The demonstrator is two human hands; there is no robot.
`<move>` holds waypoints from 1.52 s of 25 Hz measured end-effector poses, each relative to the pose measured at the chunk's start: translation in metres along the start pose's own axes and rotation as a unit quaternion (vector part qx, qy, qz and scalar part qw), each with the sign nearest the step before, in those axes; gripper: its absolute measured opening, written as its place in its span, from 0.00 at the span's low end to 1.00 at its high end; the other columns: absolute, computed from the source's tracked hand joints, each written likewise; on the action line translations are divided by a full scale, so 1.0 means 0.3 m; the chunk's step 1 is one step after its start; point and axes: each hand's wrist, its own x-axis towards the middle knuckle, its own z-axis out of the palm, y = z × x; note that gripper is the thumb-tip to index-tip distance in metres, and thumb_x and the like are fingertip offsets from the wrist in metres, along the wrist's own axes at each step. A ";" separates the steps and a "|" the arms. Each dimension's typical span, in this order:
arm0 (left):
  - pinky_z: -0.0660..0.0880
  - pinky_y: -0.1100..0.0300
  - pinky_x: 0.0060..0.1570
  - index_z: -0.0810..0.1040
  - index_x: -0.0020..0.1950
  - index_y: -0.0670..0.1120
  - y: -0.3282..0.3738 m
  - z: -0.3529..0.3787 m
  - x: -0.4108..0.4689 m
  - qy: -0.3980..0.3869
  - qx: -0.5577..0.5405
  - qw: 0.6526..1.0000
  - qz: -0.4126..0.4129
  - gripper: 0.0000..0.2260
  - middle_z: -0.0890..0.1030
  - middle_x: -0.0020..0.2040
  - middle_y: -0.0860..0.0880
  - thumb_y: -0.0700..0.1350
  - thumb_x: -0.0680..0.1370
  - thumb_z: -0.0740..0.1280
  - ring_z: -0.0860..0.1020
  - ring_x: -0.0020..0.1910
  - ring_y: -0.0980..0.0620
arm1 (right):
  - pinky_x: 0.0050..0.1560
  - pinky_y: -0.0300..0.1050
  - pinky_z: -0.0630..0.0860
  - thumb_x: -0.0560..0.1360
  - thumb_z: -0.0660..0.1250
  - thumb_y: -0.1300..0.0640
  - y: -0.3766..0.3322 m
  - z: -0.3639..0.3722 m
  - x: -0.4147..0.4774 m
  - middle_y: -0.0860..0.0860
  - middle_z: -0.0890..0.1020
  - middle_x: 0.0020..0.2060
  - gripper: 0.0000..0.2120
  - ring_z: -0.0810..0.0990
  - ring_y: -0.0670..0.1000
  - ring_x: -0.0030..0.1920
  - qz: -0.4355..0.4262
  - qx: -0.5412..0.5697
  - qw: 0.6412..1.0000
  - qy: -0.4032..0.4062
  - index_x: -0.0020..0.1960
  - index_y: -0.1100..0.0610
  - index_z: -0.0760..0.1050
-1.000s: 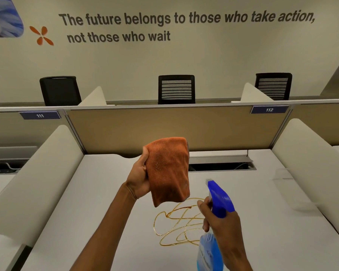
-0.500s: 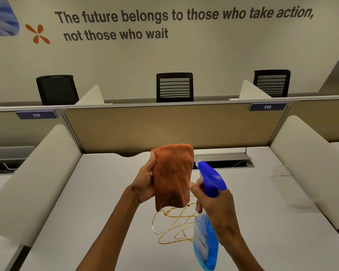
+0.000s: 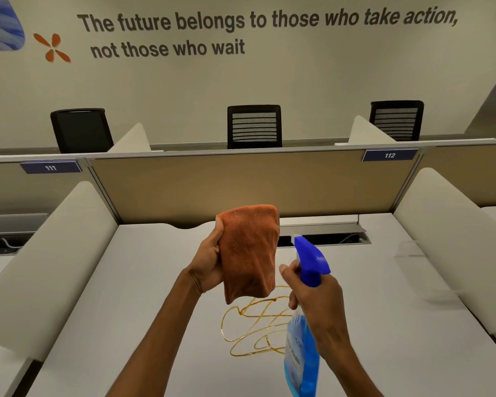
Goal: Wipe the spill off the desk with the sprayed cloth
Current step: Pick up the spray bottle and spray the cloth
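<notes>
My left hand (image 3: 208, 260) holds a folded orange cloth (image 3: 248, 253) upright above the white desk (image 3: 126, 310). My right hand (image 3: 315, 302) grips a blue spray bottle (image 3: 304, 348) by its neck, a finger on the trigger. The blue nozzle (image 3: 298, 242) points at the cloth from the right, a short gap away. Below both hands a tangle of thin amber spill lines (image 3: 252, 330) lies on the desk, partly hidden by the bottle and my right hand.
White curved dividers stand at the left (image 3: 49, 259) and right (image 3: 453, 239) of the desk. A tan partition (image 3: 241, 184) closes the back, with an open cable slot (image 3: 327, 239) in front of it. Black chairs (image 3: 254, 126) stand beyond.
The spray bottle rose from low beside the spill up to the cloth's right side. The cloth shifted slightly right and lower toward the nozzle.
</notes>
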 end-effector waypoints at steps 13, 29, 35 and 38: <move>0.81 0.48 0.53 0.78 0.69 0.46 0.023 -0.012 0.012 -0.005 -0.044 0.999 0.015 0.33 0.80 0.67 0.41 0.68 0.75 0.57 0.80 0.64 0.42 | 0.33 0.41 0.81 0.63 0.74 0.44 0.096 -0.023 -0.117 0.53 0.82 0.30 0.21 0.80 0.52 0.29 0.066 0.024 0.996 -0.062 0.49 0.56 0.77; 0.81 0.48 0.52 0.78 0.69 0.49 0.014 -0.010 0.029 -0.002 -0.027 1.000 0.008 0.33 0.82 0.65 0.42 0.69 0.74 0.56 0.82 0.61 0.43 | 0.30 0.37 0.79 0.62 0.73 0.42 0.061 -0.016 -0.107 0.53 0.82 0.32 0.20 0.82 0.52 0.31 0.033 0.016 0.999 -0.022 0.47 0.54 0.77; 0.82 0.48 0.50 0.79 0.66 0.51 0.009 -0.010 0.031 0.007 -0.020 1.000 0.002 0.31 0.83 0.62 0.43 0.69 0.74 0.56 0.84 0.58 0.43 | 0.29 0.36 0.79 0.63 0.73 0.45 0.035 -0.043 -0.084 0.51 0.81 0.29 0.17 0.81 0.51 0.30 0.025 0.037 0.999 -0.027 0.46 0.55 0.77; 0.81 0.48 0.51 0.79 0.65 0.51 0.012 0.004 0.033 0.011 -0.010 1.000 0.002 0.31 0.84 0.61 0.44 0.69 0.73 0.56 0.83 0.58 0.44 | 0.30 0.38 0.79 0.64 0.73 0.45 0.035 -0.040 -0.095 0.52 0.82 0.32 0.18 0.81 0.52 0.29 0.019 0.037 0.998 -0.050 0.49 0.54 0.78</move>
